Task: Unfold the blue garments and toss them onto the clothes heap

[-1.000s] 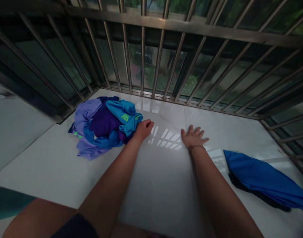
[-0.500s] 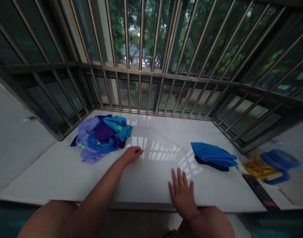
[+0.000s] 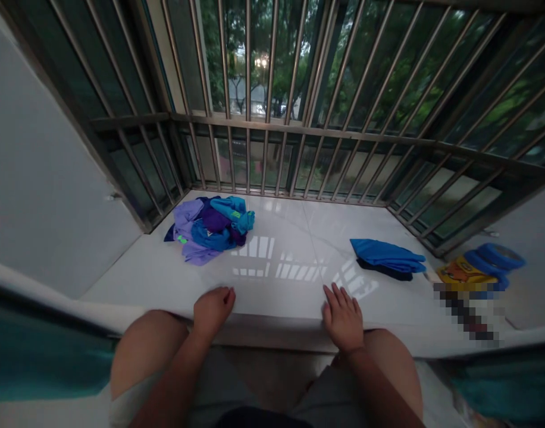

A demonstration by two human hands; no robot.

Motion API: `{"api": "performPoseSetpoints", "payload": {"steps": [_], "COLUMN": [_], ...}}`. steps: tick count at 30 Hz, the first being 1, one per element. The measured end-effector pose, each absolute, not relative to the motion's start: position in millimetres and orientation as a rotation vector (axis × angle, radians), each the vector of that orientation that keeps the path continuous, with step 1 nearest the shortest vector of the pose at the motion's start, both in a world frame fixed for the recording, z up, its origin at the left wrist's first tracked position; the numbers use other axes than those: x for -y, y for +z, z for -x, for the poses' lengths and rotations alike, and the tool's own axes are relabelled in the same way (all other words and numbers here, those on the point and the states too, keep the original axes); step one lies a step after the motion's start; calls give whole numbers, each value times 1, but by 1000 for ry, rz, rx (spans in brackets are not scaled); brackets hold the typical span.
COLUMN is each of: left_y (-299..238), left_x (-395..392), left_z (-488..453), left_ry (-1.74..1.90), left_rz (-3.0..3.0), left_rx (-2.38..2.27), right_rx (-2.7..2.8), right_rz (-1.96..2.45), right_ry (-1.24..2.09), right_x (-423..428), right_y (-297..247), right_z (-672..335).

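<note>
The fingers (image 3: 337, 293) of the right hand (image 3: 345, 318) are lying extended and slightly parted, palm down, with nothing visible in their hold; whether they are touching the white ledge (image 3: 272, 302) cannot be told. The left hand (image 3: 213, 309) is forming a closed fist near the ledge's front edge, and whether its curled fingers are enclosing anything cannot be told. Both hands are occupying the space between the knees (image 3: 392, 356). Beyond the right hand, to its right, a folded blue garment (image 3: 386, 255) is lying on the ledge, its long axis running from far left to near right, its narrow tip pointing left and its layered folds ending at the right; a dark cloth (image 3: 384, 270) is showing beneath its near side. Beyond the left hand, a crumpled heap of clothes (image 3: 215, 221) in lilac, purple, blue and teal is spreading roughly sideways, displaying bright green marks too small to read. At far right, a yellow and blue object (image 3: 471, 267) is bearing a printed picture, its lettering illegible. Metal bars (image 3: 266, 126) are standing behind the ledge, before trees.
</note>
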State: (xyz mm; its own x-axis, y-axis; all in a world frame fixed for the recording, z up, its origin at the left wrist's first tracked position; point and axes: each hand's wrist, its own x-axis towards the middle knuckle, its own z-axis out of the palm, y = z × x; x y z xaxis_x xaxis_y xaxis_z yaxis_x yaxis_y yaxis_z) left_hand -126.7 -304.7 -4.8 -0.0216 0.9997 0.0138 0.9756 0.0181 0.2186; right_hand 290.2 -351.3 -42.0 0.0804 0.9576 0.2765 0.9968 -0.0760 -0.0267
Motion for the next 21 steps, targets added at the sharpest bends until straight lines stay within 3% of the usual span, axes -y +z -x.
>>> {"api": "performPoseSetpoints", "payload": {"steps": [21], "left_y": [4], "left_x": [299], "left_z": [124], "left_ry": [213], "left_rz": [-2017], "left_rx": [-2195], "right_rx": [1936], "right_rz": [2088], "right_ry": [-232], "right_x": [354], "right_y": [-34], "right_z": [-284]}}
